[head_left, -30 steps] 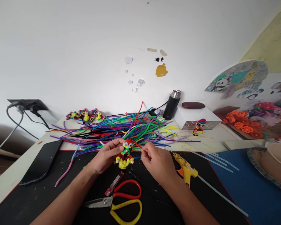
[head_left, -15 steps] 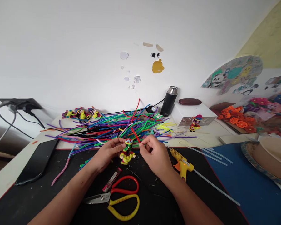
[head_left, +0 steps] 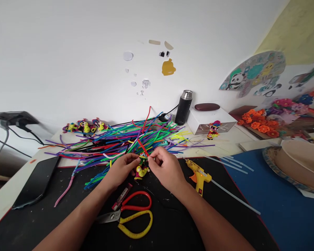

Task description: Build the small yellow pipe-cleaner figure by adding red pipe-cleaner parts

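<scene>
In the head view, the left hand (head_left: pixel 122 169) holds a small yellow-and-red figure (head_left: pixel 140 172) in its fingers above the black mat (head_left: pixel 170 223), as the right hand (head_left: pixel 165 165) pinches a red pipe cleaner (head_left: pixel 143 147) near its head. The body looks built; the pipe cleaner, far end free, seems unfinished.

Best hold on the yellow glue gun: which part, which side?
I'd grip the yellow glue gun by its handle, right hand coming from the near right. The gun lies flat, handle pointing toward the person, orange trigger on the handle's left. The nozzle points away to the left; the glue stick sticks out behind, so stay below it.
</scene>
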